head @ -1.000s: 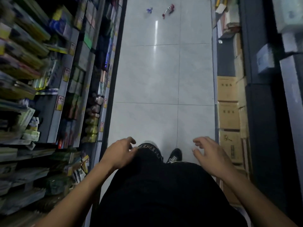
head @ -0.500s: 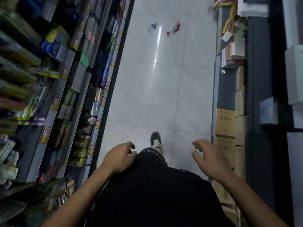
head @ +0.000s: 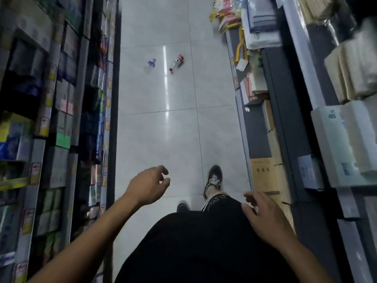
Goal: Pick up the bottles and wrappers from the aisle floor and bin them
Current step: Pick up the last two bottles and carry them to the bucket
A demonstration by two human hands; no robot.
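Observation:
Far ahead on the pale tiled aisle floor lies a bottle (head: 177, 62) with a red cap and a red and white label, on its side. Left of it sits a small crumpled blue and white wrapper (head: 151, 63). My left hand (head: 148, 185) hangs in front of me with loosely curled fingers and holds nothing. My right hand (head: 263, 214) is lower right, fingers relaxed and spread, also holding nothing. Both hands are well short of the litter. No bin is in view.
Stocked shelves (head: 61, 111) line the left side of the aisle. Shelves with paper goods and cardboard boxes (head: 267, 174) line the right. My right shoe (head: 213, 179) is stepped forward on the tiles (head: 159, 139) between them.
I have walked forward, so the bottle and wrapper sit nearer and lower in view. My right foot has stepped ahead. The left hand has lifted and moved forward.

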